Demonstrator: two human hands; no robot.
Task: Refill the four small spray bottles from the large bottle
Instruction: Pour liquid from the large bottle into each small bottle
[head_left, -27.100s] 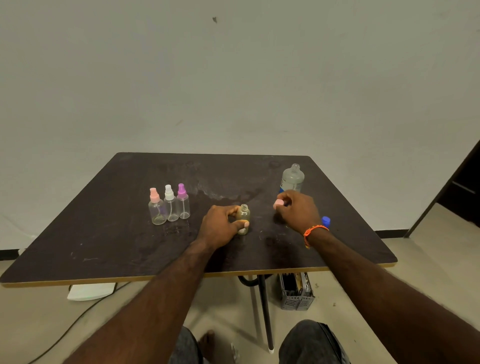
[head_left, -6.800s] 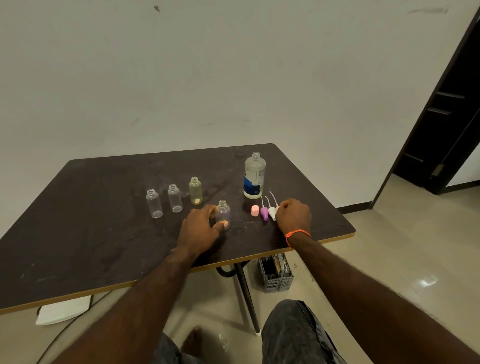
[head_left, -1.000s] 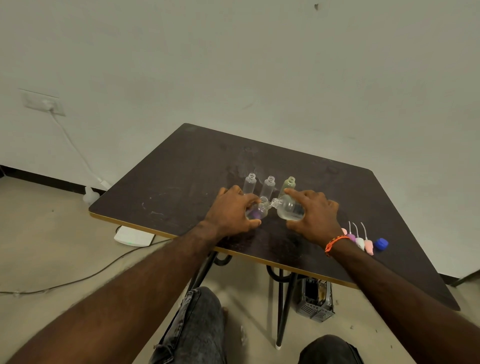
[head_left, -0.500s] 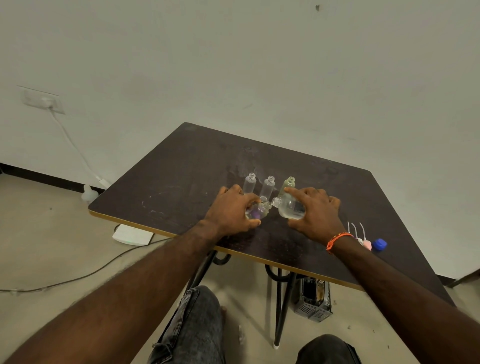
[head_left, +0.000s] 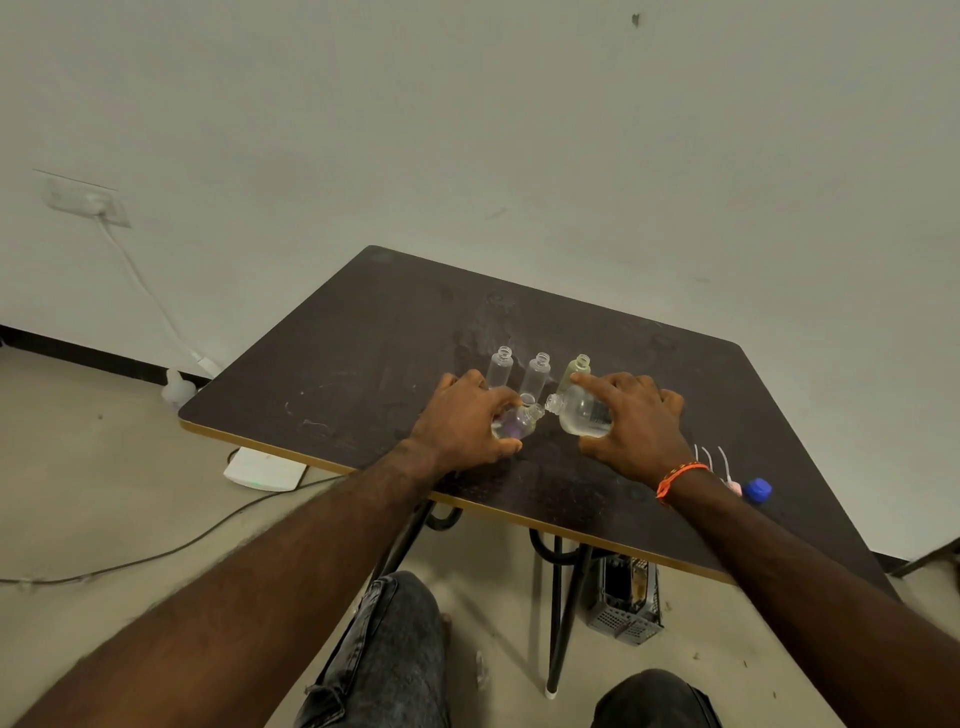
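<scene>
My left hand (head_left: 467, 421) grips a small clear bottle (head_left: 517, 422), uncapped and tilted with its neck to the right. My right hand (head_left: 636, 423) grips the large clear bottle (head_left: 579, 413), tipped sideways so its mouth meets the small bottle's neck. Behind them three more small uncapped bottles stand upright in a row on the dark table (head_left: 363, 332): two clear ones (head_left: 500, 366) (head_left: 536, 371) and a greenish one (head_left: 574, 371). The spray caps (head_left: 727, 475) with their thin tubes lie right of my right wrist, partly hidden by it, beside the blue cap (head_left: 757, 489).
The table's near edge (head_left: 291, 451) runs just below my hands. Under the table stand black legs and a grey basket (head_left: 626, 600). A white device (head_left: 265, 468) and a cable lie on the floor at the left. My knees are below.
Both hands keep the same hold over the last second; the large bottle stays tipped at the small one's neck. The view shifted slightly.
</scene>
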